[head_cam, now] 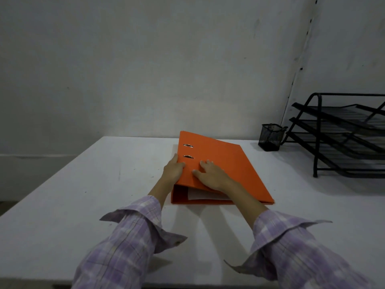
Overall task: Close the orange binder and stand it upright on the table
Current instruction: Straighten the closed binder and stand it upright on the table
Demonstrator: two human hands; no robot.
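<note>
The orange binder (229,163) lies flat on the white table (83,195), its cover down, spine to the left, with white paper showing at the near open end. My left hand (174,170) grips the spine edge, thumb on top of the cover near two metal slots. Resting palm-down on the cover near its front is my right hand (210,174), fingers spread.
A black mesh pen cup (270,137) stands at the back right of the table. Beside it a black wire three-tier paper tray (341,134) fills the right edge. A grey wall runs behind the table.
</note>
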